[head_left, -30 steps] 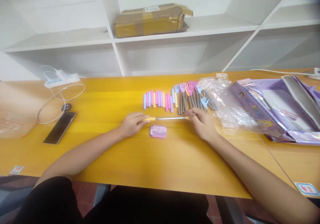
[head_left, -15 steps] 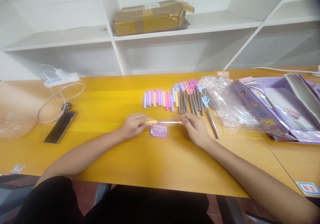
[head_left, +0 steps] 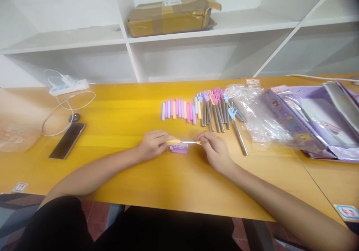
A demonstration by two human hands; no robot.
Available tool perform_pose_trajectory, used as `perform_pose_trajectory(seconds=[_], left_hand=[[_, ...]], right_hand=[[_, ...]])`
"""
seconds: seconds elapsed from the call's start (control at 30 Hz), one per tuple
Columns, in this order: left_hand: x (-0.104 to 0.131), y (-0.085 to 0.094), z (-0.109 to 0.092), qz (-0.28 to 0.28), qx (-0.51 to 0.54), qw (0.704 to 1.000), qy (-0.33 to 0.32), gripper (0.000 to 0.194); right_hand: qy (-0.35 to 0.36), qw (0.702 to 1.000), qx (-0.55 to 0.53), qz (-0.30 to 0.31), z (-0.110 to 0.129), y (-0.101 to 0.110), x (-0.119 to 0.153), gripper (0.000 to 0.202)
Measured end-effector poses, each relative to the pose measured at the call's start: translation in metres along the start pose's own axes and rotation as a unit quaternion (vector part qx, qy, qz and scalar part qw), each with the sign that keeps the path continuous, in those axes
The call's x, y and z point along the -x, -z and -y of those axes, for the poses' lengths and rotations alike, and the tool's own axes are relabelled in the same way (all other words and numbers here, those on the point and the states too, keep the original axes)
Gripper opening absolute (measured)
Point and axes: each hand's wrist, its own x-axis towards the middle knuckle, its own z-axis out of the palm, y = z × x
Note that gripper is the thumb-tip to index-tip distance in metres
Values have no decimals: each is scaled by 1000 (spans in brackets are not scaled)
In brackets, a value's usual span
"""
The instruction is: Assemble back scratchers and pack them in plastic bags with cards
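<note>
My left hand (head_left: 153,145) is closed round a yellow handle sleeve (head_left: 173,141), which sits on one end of a metal rod (head_left: 189,142). At the rod's other end my right hand (head_left: 214,149) pinches the yellow head of this back scratcher, mostly hidden by the fingers. Just under the rod, a small stack of pink and purple cards or packets (head_left: 178,149) lies on the table. Beyond my hands is a row of pastel handle sleeves (head_left: 179,109). Several back scratchers (head_left: 215,109) with hand-shaped heads are bunched beside it, and a blue-headed back scratcher (head_left: 238,133) lies apart, nearer my right hand.
Clear plastic bags (head_left: 256,116) and an open purple box (head_left: 303,124) lie at the right. To the left are a phone (head_left: 67,141), a mouse (head_left: 74,117) and a power strip (head_left: 68,86) with white cable. A taped carton (head_left: 171,17) rests on the shelf.
My hands have come closer together, and the yellow sleeve reaches further along the rod, leaving less bare metal showing. The view has shifted slightly.
</note>
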Motion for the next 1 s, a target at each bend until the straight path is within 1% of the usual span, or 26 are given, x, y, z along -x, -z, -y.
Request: perform_pose_trajectory(seconds=[0.37,0.7,0.87,0.93,1.0], left_hand=[[0,-3,-6,-19,-7,1000,-12,22],[7,-9,-2,-18,-16,1000,-3,22],[9,-11,-3,-29,-10,999,-8,22],[8,-11,-3,-24,-7,1000,-2,22],[4,-9,-2,-2,5,1000,17,24]], right_hand=[[-4,1000,-6,2,8,-2,3,26],[-12,1000,-18,7,7,-6,5,29],[-5,1000,-9,-2,7,-8,5,29],[-2,1000,-6,-1,5,-8,5,28],[-1,1000,4,4,2,-8,4,27]])
